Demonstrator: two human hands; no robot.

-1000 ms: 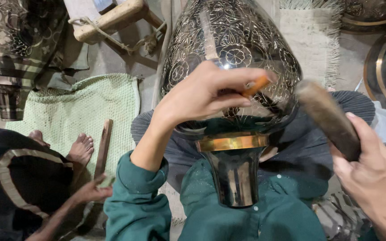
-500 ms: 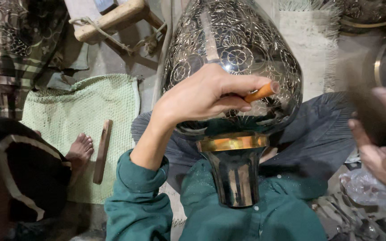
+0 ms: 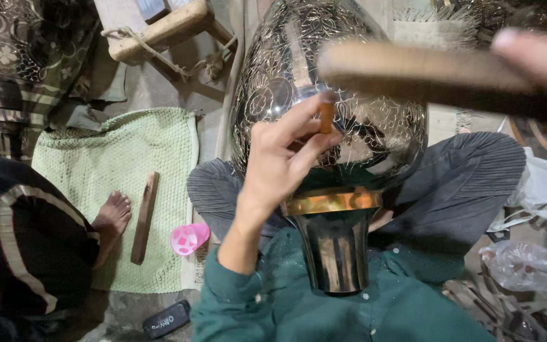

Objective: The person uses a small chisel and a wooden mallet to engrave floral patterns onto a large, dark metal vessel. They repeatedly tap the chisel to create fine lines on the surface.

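Left hand (image 3: 280,164) pinches a small chisel (image 3: 326,117), tip against the engraved metal vase (image 3: 330,120), which lies across the lap, steadied for work. Right hand (image 3: 539,69) clasps a wooden mallet (image 3: 413,76), raised above the chisel.

The right hand (image 3: 542,63) has swung its wooden mallet (image 3: 425,76) up above the chisel (image 3: 326,117) pinched in the left hand (image 3: 283,161).
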